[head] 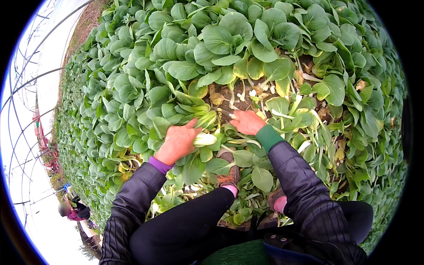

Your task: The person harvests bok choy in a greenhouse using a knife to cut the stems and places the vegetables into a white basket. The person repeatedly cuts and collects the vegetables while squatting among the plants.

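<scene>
Pale stalks of a bok choy head (204, 139) show beside my left hand (180, 140), which is closed around it, its index finger reaching over the greens. Another bok choy plant (207, 118) stands just past those fingertips, its stems fanned out. To the right, my right hand (247, 122) is closed on a small knife, whose thin metal blade (222, 111) points left at the base of that plant. The knife's handle is hidden in the fist. Loose leaves lie below and between the hands.
Dense bok choy (218, 39) grows ahead and on both sides. Bare soil (228, 96) with yellowed leaves and cut scraps lies beyond my hands. My shoes (228, 175) stand among trimmed leaves. At far left, a person (78, 210) is near the hoop-house frame (39, 78).
</scene>
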A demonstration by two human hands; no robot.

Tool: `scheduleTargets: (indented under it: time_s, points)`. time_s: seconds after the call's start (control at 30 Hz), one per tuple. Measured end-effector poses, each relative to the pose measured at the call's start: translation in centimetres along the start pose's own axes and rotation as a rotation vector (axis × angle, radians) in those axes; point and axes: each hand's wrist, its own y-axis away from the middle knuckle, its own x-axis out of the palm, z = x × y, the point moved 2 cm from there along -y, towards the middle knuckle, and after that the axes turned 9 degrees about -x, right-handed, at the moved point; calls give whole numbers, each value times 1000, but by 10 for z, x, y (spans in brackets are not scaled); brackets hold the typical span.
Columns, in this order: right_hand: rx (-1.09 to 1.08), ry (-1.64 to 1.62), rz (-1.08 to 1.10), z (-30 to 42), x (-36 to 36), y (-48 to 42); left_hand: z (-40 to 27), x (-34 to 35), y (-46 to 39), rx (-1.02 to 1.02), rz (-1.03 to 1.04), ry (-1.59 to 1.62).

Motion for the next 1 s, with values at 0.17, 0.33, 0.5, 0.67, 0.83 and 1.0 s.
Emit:
scheduleTargets:
  time_s: [0.17, 0.33, 0.5, 0.67, 0.83, 1.0]
  points:
    - [2, -90, -24, -12, 13, 1, -4, -4, 0, 9, -6, 26]
    - [-10, -116, -67, -11, 32, -15, -4, -2, -2, 3, -39, 5]
    - [-264, -165, -141, -45, 61, -13, 5, 11, 8, 15, -131, 81]
    - [-70, -273, -92, -34, 50, -9, 4, 1, 2, 16, -117, -35]
    - [-75, -217, -244, -36, 58, 14, 3, 22, 10, -16, -134, 15]
    - [-143, -278, -302, -40, 56, 12, 3, 20, 9, -3, -173, 80]
